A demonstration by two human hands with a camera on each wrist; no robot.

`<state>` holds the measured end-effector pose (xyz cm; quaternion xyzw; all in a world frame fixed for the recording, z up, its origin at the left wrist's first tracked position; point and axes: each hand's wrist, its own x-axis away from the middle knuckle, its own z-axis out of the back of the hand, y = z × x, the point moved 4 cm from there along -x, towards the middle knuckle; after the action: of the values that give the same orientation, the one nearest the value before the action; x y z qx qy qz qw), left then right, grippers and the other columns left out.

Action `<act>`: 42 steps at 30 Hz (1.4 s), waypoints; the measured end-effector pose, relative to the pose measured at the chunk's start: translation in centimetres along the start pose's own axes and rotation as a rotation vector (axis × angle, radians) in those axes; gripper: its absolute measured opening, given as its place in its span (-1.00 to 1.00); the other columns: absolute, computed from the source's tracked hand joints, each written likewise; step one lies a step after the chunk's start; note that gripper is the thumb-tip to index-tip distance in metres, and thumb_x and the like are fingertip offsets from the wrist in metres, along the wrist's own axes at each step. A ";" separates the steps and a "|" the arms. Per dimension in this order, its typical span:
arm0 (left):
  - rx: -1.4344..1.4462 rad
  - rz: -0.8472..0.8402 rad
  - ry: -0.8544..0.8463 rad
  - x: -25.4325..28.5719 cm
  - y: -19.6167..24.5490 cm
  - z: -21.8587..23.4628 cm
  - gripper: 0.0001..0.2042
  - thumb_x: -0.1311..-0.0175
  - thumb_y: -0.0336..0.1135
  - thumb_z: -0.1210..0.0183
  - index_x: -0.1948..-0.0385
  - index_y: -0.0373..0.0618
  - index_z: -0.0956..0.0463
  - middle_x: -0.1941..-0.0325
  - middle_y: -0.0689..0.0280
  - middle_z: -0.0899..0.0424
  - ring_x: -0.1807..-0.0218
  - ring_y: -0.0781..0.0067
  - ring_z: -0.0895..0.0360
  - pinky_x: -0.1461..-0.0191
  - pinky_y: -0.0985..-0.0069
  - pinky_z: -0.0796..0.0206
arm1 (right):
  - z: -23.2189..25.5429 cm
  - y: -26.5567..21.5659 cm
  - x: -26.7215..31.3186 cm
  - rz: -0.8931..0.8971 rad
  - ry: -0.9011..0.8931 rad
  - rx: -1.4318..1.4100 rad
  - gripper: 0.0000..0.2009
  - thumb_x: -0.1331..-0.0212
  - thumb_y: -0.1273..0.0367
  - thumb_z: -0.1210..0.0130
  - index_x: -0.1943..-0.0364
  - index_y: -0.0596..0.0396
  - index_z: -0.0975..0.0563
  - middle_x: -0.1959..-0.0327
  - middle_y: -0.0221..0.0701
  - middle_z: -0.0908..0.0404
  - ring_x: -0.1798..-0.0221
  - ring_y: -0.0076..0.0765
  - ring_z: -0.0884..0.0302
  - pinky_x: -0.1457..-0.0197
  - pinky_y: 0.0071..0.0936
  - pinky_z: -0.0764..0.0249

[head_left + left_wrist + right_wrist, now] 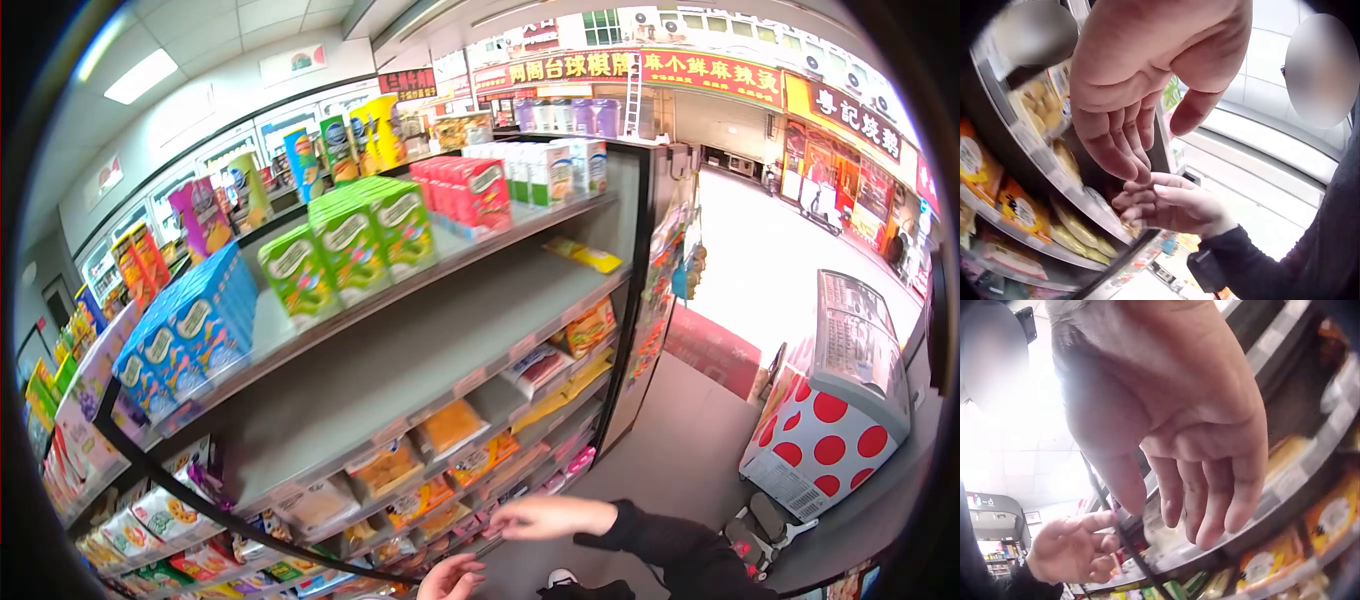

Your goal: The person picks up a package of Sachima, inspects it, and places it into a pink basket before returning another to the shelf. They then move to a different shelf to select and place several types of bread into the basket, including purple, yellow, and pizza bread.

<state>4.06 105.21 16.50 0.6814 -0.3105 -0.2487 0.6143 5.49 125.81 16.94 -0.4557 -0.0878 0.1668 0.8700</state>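
Observation:
Both hands are empty in front of a stocked shop shelf. In the head view the left hand is at the bottom edge, partly cut off, and the right hand reaches in from the right in a dark sleeve. Loosely bent fingers hang from the left hand in the left wrist view, with the right hand just beyond. In the right wrist view, the right hand has relaxed fingers pointing down, and the left hand shows at lower left. Packaged bread lies on a shelf beyond them.
Green boxes, blue boxes and red boxes stand on the upper shelf. A dark curved bar crosses the shelf's left side. At the right stands a red-dotted freezer, with a street behind it.

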 end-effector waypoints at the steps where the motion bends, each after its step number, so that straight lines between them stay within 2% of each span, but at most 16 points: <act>1: -0.002 -0.005 -0.008 -1.5 0.8 -1.2 -0.71 -0.21 -0.45 0.00 0.03 -0.24 -0.32 0.18 0.30 -0.49 0.15 0.54 -0.44 0.08 0.61 -0.26 | 3.9 -1.5 1.1 -0.034 0.100 0.096 -0.70 -0.13 0.28 0.05 0.11 0.17 -0.40 0.25 -0.22 -0.52 0.23 -0.28 -0.50 0.16 -0.41 -0.40; 2: -0.031 -0.015 -0.074 -2.9 1.4 -2.6 -0.72 -0.21 -0.44 0.01 0.03 -0.24 -0.32 0.18 0.30 -0.50 0.15 0.53 -0.44 0.08 0.61 -0.27 | 7.1 -1.3 1.6 0.051 0.249 0.161 -0.75 -0.05 0.33 0.04 0.22 0.19 -0.44 0.35 -0.17 -0.52 0.24 -0.13 -0.48 0.18 -0.34 -0.38; 4: -0.053 -0.037 -0.164 -5.2 1.6 -5.0 -0.72 -0.22 -0.41 0.01 0.03 -0.24 -0.32 0.19 0.31 -0.50 0.14 0.55 -0.43 0.08 0.61 -0.26 | 13.5 0.8 2.8 -0.142 0.505 0.259 -0.76 0.01 0.31 0.01 0.32 0.19 -0.46 0.37 -0.15 -0.50 0.29 -0.09 -0.47 0.20 -0.30 -0.38; 8: -0.062 -0.038 -0.239 -9.0 1.8 -8.0 -0.71 -0.22 -0.36 0.00 0.03 -0.22 -0.32 0.19 0.33 -0.51 0.14 0.58 -0.41 0.11 0.64 -0.26 | 25.9 5.6 4.4 -0.108 1.027 0.678 -0.73 0.07 0.35 -0.08 0.28 0.18 -0.39 0.34 -0.16 -0.42 0.25 -0.06 -0.42 0.21 -0.32 -0.37; 10: -0.066 -0.029 -0.253 -10.3 1.3 -8.7 -0.71 -0.22 -0.36 0.00 0.03 -0.21 -0.33 0.18 0.33 -0.51 0.15 0.58 -0.42 0.11 0.65 -0.26 | 30.7 6.9 5.0 -0.164 1.117 0.820 -0.74 0.13 0.41 -0.06 0.28 0.16 -0.39 0.32 -0.15 -0.41 0.21 -0.03 -0.40 0.21 -0.25 -0.35; 15: 0.016 0.049 -0.269 -12.6 -1.1 -8.9 -0.72 -0.23 -0.39 0.01 0.03 -0.19 -0.32 0.14 0.32 -0.50 0.14 0.57 -0.43 0.11 0.65 -0.29 | 37.6 9.3 5.3 -0.515 1.083 1.093 -0.76 0.18 0.48 -0.02 0.30 0.13 -0.44 0.34 -0.16 -0.42 0.29 -0.02 -0.44 0.24 -0.21 -0.40; 16: 0.011 0.066 -0.267 -12.8 -1.0 -8.9 -0.72 -0.24 -0.38 0.02 0.03 -0.21 -0.32 0.14 0.31 -0.50 0.13 0.55 -0.43 0.10 0.63 -0.29 | 38.2 9.4 5.2 -0.587 1.003 1.086 -0.79 0.17 0.48 -0.01 0.35 0.13 -0.46 0.37 -0.16 -0.44 0.31 -0.02 -0.47 0.28 -0.20 -0.41; 17: 0.008 0.075 -0.255 -13.0 -0.9 -8.8 -0.72 -0.24 -0.38 0.02 0.03 -0.21 -0.32 0.14 0.31 -0.50 0.13 0.55 -0.43 0.10 0.63 -0.29 | 38.7 9.4 5.2 -0.525 1.057 1.096 -0.85 0.17 0.48 -0.01 0.42 0.12 -0.51 0.40 -0.17 -0.48 0.35 -0.03 -0.50 0.30 -0.23 -0.43; 22: -0.071 -0.036 -0.271 -14.9 -0.8 -9.0 -0.73 -0.26 -0.38 0.05 0.02 -0.23 -0.31 0.14 0.27 -0.49 0.13 0.51 -0.45 0.08 0.58 -0.30 | 40.0 10.4 3.9 -0.518 0.944 1.231 -0.92 0.20 0.47 -0.03 0.60 0.11 -0.56 0.51 -0.21 -0.53 0.38 -0.09 -0.53 0.35 -0.28 -0.45; 26: -0.023 0.049 -0.233 -16.4 -1.7 -9.1 -0.70 -0.21 -0.43 0.02 0.02 -0.24 -0.30 0.17 0.28 -0.50 0.11 0.45 -0.43 0.07 0.52 -0.30 | 40.4 11.3 2.9 -0.558 0.900 1.248 -0.94 0.22 0.44 -0.06 0.65 0.07 -0.56 0.60 -0.26 -0.53 0.41 -0.13 -0.54 0.40 -0.29 -0.45; 28: -0.090 0.123 -0.304 -17.7 -0.9 -9.7 -0.70 -0.23 -0.40 0.04 0.01 -0.29 -0.28 0.16 0.27 -0.51 0.15 0.57 -0.46 0.10 0.63 -0.32 | 40.2 10.7 2.8 -0.480 0.933 1.377 -0.94 0.25 0.42 -0.07 0.68 0.04 -0.57 0.65 -0.30 -0.53 0.46 -0.16 -0.53 0.44 -0.32 -0.44; 31: -0.126 0.179 -0.312 -20.1 1.5 -10.9 -0.68 -0.22 -0.38 0.01 0.01 -0.29 -0.29 0.20 0.31 -0.52 0.14 0.61 -0.45 0.07 0.67 -0.30 | 40.3 9.6 2.8 -0.408 0.893 1.429 -0.96 0.28 0.45 -0.07 0.66 0.04 -0.54 0.62 -0.33 -0.52 0.47 -0.23 -0.52 0.46 -0.36 -0.43; 33: -0.208 0.121 -0.360 -22.7 3.0 -11.8 -0.69 -0.25 -0.34 0.05 0.01 -0.28 -0.29 0.20 0.33 -0.51 0.16 0.61 -0.46 0.11 0.67 -0.31 | 39.8 8.4 2.5 -0.360 0.918 1.371 -0.91 0.30 0.41 -0.09 0.60 0.06 -0.54 0.53 -0.33 -0.50 0.40 -0.23 -0.49 0.39 -0.35 -0.42; 35: -0.068 -0.020 -0.354 -25.7 4.1 -13.5 -0.67 -0.28 -0.29 0.10 0.00 -0.28 -0.28 0.21 0.32 -0.51 0.21 0.59 -0.48 0.14 0.67 -0.33 | 38.4 5.7 2.8 -0.209 0.953 1.307 -0.89 0.28 0.42 -0.08 0.57 0.09 -0.49 0.52 -0.32 -0.47 0.40 -0.19 -0.47 0.41 -0.31 -0.41; 39: 0.315 0.084 -0.280 -31.3 7.2 -16.8 -0.66 -0.29 -0.26 0.12 0.00 -0.28 -0.24 0.07 0.16 -0.44 0.06 0.37 -0.45 -0.04 0.47 -0.32 | 36.3 3.9 2.7 -0.193 1.031 1.191 -0.90 0.24 0.43 -0.05 0.57 0.12 -0.42 0.52 -0.29 -0.44 0.42 -0.14 -0.46 0.42 -0.27 -0.39; 42: 0.567 0.163 -0.230 -34.4 8.9 -18.9 -0.66 -0.30 -0.22 0.14 0.00 -0.25 -0.22 0.01 0.14 -0.39 -0.02 0.33 -0.39 -0.10 0.43 -0.26 | 33.7 2.3 3.3 -0.066 1.082 1.068 -0.90 0.20 0.44 -0.01 0.56 0.14 -0.37 0.52 -0.26 -0.42 0.47 -0.10 -0.43 0.43 -0.28 -0.37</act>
<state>-6.88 142.74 26.16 0.7658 -0.4886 -0.1773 0.3785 -2.18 153.97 34.22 0.0117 0.4302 -0.0861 0.8985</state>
